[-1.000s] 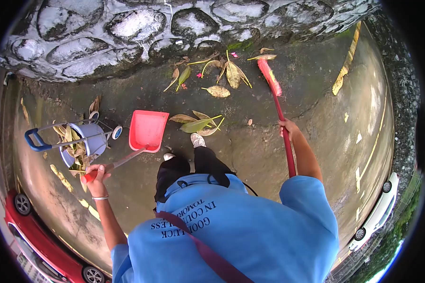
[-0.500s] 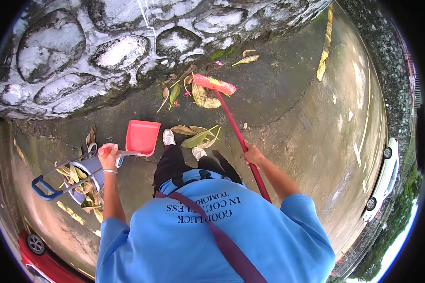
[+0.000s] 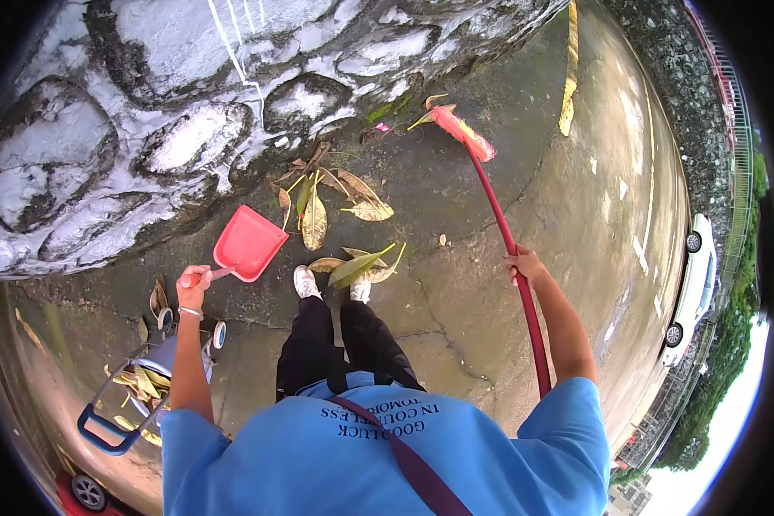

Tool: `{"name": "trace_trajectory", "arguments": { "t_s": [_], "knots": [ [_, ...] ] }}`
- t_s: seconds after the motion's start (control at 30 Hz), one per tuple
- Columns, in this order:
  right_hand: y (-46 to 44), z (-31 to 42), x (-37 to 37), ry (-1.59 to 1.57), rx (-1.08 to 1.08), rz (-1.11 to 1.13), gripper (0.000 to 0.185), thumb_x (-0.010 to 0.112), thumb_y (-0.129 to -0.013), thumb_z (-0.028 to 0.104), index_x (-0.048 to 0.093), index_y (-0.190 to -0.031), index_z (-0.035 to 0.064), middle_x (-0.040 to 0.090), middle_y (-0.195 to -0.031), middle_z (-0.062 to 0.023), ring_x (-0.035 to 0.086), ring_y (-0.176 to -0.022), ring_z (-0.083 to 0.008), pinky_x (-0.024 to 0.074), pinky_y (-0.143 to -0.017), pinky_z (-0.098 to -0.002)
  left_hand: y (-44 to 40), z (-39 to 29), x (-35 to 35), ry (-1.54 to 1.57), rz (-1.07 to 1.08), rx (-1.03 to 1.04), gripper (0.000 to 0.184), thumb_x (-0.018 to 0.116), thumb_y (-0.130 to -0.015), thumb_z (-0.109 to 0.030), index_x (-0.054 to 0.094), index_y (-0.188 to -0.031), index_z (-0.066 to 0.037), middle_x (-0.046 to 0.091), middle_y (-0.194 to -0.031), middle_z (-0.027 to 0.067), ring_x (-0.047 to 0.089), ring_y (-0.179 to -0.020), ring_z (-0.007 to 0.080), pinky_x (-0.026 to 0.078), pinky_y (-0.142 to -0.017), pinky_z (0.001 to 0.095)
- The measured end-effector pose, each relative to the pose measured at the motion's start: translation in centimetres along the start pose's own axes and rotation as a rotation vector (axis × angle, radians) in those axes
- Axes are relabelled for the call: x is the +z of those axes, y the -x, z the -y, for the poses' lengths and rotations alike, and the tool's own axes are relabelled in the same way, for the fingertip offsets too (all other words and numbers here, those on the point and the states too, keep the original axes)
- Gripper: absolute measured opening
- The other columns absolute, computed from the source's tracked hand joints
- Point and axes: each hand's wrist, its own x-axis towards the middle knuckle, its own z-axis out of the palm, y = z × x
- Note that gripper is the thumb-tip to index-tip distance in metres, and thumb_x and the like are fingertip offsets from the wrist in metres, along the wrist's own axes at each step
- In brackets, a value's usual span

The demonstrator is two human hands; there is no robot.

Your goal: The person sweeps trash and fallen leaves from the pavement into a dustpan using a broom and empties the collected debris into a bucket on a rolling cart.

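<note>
My left hand (image 3: 193, 285) is closed on the handle of a red dustpan (image 3: 250, 243), whose pan lies on the ground near the stone wall. Around the red pole of a broom (image 3: 506, 225), my right hand (image 3: 525, 264) is wrapped. The broom's pink bristles touch a small leaf at the wall side. Several dry leaves (image 3: 315, 218) lie in a pile just right of the dustpan. Another group with a green leaf (image 3: 359, 268) rests by my shoes.
A stone wall (image 3: 189, 138) runs across the upper left. At the lower left stands a wheeled cart (image 3: 114, 448) with a leaf-filled bucket (image 3: 161, 361). A red car (image 3: 70, 496) and a white car (image 3: 695, 284) are at the edges.
The broom head has swept leaves leftward, then moved back right to another leaf. My left hand has brought the dustpan closer to the wall and the leaf pile. The view has shifted.
</note>
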Motion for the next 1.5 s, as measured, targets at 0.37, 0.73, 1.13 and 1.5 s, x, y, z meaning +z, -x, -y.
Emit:
{"name": "trace_trajectory", "arguments": {
  "t_s": [0.37,0.73,1.13,1.5],
  "knots": [
    [-18.8,7.1,-3.2,0.346,-0.314,-0.255,0.041,0.056,-0.069,-0.001,0.043,-0.107,0.0005,0.049,-0.051,-0.0088,0.048,-0.035,-0.0184,0.0375,-0.029,-0.0321,-1.4,0.1,-1.9,-0.204,-0.007,-0.007,0.011,0.064,-0.069,-0.003,0.056,-0.076,-0.002,0.058,-0.093,0.0108,0.053,-0.086,0.0173,0.042,-0.078,0.0294],
    [-2.6,-1.7,3.9,0.829,-0.219,-0.091,0.077,0.057,-0.061,0.003,0.022,-0.128,-0.0005,0.057,-0.080,-0.0250,0.061,-0.070,-0.0317,0.0504,-0.056,-0.0369,-1.6,-0.4,-0.2,-0.202,-0.056,-0.121,0.010,0.064,-0.071,-0.006,0.056,-0.077,-0.005,0.057,-0.095,0.0077,0.052,-0.079,0.0123,0.043,-0.067,0.0238],
    [10.3,-3.1,3.6,0.404,-0.102,0.036,0.075,0.056,-0.064,-0.003,0.024,-0.131,0.0049,0.046,-0.057,-0.0050,0.047,-0.041,-0.0132,0.0399,-0.034,-0.0286,-2.9,-3.8,-0.2,-0.232,-0.066,-0.199,0.012,0.067,-0.069,-0.008,0.059,-0.077,-0.007,0.054,-0.069,-0.0013,0.050,-0.059,0.0073,0.041,-0.048,0.0214],
    [7.0,-3.5,14.2,0.897,-0.328,0.102,0.074,0.058,-0.060,0.004,0.026,-0.126,-0.0038,0.058,-0.072,-0.0222,0.061,-0.060,-0.0267,0.0491,-0.053,-0.0355,-0.8,-3.4,-0.6,-0.161,-0.025,-0.198,0.012,0.067,-0.069,-0.011,0.058,-0.076,-0.008,0.055,-0.072,-0.0005,0.055,-0.066,0.0106,0.050,-0.046,0.0242]
  ]
}}
